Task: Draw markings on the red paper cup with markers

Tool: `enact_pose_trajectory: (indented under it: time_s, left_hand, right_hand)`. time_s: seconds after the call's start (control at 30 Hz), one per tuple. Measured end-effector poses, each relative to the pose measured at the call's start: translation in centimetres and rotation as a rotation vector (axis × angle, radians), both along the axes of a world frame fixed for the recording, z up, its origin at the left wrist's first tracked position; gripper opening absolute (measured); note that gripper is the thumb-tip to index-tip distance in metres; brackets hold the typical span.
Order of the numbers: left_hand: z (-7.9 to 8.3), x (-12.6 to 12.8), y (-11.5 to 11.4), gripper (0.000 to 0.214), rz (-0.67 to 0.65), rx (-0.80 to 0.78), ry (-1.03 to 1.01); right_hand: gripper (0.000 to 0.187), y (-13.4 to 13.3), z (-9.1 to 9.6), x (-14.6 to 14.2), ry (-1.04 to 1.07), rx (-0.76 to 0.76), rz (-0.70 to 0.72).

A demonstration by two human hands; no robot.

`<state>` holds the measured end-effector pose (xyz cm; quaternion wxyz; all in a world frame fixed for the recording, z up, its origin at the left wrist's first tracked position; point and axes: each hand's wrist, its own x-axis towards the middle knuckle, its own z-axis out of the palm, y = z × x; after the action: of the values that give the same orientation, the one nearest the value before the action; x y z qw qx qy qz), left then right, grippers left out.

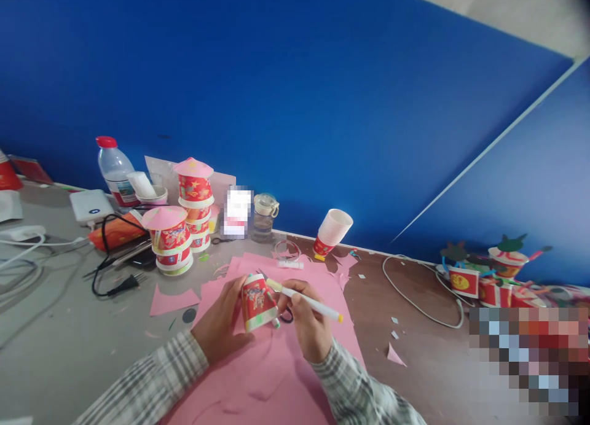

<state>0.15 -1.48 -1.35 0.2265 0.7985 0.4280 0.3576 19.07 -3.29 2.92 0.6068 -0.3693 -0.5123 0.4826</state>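
Note:
My left hand [225, 317] is closed around the side of a red patterned paper cup [258, 302], held tilted with its wide white-and-green rim downward. In my right hand [306, 323] is a white marker [320, 306] with a yellow end, gripped like a pen; its tip points at the cup's upper right edge. Behind the cup, partly hidden, lies a pair of scissors with a dark handle [287, 315]. Pink paper sheets [281, 376] spread under both hands. A white marker cap or pen [291, 265] rests on the paper beyond them.
At left stand stacked red cups with pink cone tops [168, 237], a bottle [115, 170], a power bank [91, 207] and a black plug cable [124, 284]. A lidded jar [265, 219] and stacked white cups [334, 228] line the blue partition [295, 105]. Decorated cups [463, 282] sit right.

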Motion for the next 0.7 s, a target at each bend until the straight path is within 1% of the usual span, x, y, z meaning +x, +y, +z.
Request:
enact_pose_trajectory:
  time_s: [0.17, 0.33, 0.43, 0.5, 0.57, 0.63, 0.7]
  left_hand:
    - [0.2, 0.0, 0.0, 0.104, -0.004, -0.008, -0.016]
    - [0.1, 0.0, 0.0, 0.109, -0.008, -0.020, -0.020]
    - [0.6, 0.3, -0.2, 0.108, 0.015, -0.008, -0.008]
    - [1.3, 0.5, -0.5, 0.104, 0.049, -0.021, -0.004]
    - [1.9, 0.7, -0.7, 0.098, 0.084, -0.068, -0.005]
    - [2.2, 0.7, -0.8, 0.098, 0.068, -0.089, -0.008]
    - [2.2, 0.5, -0.7, 0.099, 0.037, -0.086, -0.010]
  right_hand:
    - [0.023, -0.4, 0.2, -0.3, -0.121, 0.004, -0.011]
    - [0.029, -0.3, 0.8, 0.1, -0.163, 0.090, -0.150]
    - [0.029, 0.8, 0.8, 1.0, -0.282, 0.133, -0.226]
    - [0.027, 2.1, 0.2, 1.9, -0.324, 0.127, -0.291]
    - [0.026, 3.4, -0.7, 2.6, -0.247, 0.066, -0.357]
    - [0.027, 4.5, -1.8, 3.1, -0.215, 0.040, -0.365]
    - [0.029, 5.2, -2.8, 3.3, -0.184, 0.006, -0.343]
